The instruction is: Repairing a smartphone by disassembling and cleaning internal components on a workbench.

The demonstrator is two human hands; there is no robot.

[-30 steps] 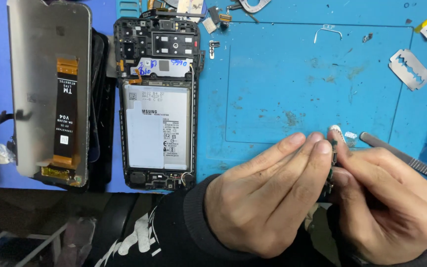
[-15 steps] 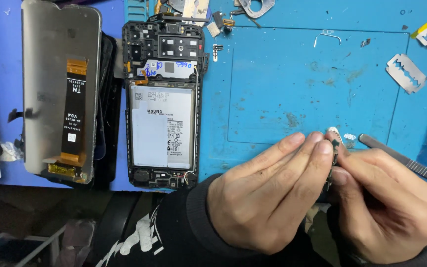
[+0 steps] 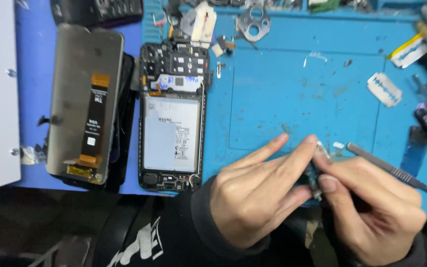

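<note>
both hands meet at the lower right of the blue work mat. left hand and right hand pinch between their fingertips a small circuit part, dark with a pale end, held just above the mat's front edge; much of it is hidden by the fingers. grip on both sides is narrow and closed on the part. a slim metal tool with a grey handle lies across the back of the right hand; whether it is held cannot be told.

progress, as judged: disassembly looks well advanced. the opened phone frame lies face down with its back cover off, the pale rectangular battery and dark upper shield plates exposed. the detached screen panel, matt grey with an orange and black flex strip, rests just left of the frame. the small part is out of the frame and under handling; nothing shows it refitted.

materials: mat rubbery, scuffed, speckled with debris. a thin steel razor blade lies well apart at upper right. a perforated metal bracket sits near the top edge.
</note>
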